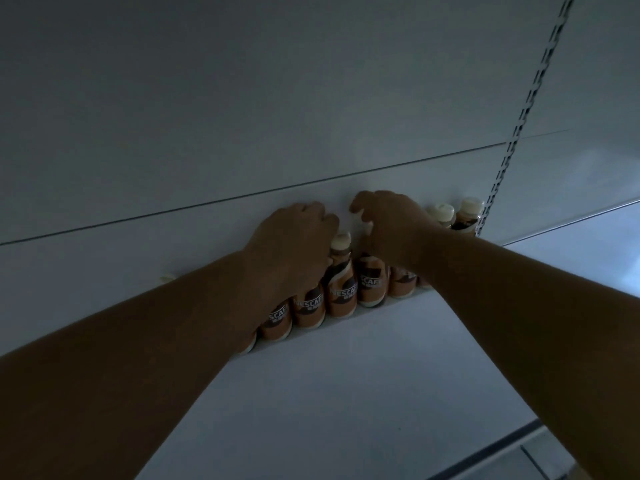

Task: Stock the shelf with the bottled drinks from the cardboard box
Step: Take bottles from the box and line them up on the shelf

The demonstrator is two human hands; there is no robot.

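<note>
A row of several brown-labelled coffee bottles [341, 289] with cream caps stands against the back wall of a white shelf [346, 393]. My left hand [294, 244] reaches over the bottles left of the middle, fingers curled over their tops. My right hand [388, 223] lies over the tops of the bottles to the right, fingers bent around a cap. Two more bottles [467, 214] show past my right wrist. The cardboard box is out of view.
A slotted metal upright [519, 123] runs down the back wall at the right. The white back panel [242, 116] fills the upper view. The shelf's front edge [485, 455] lies at the lower right.
</note>
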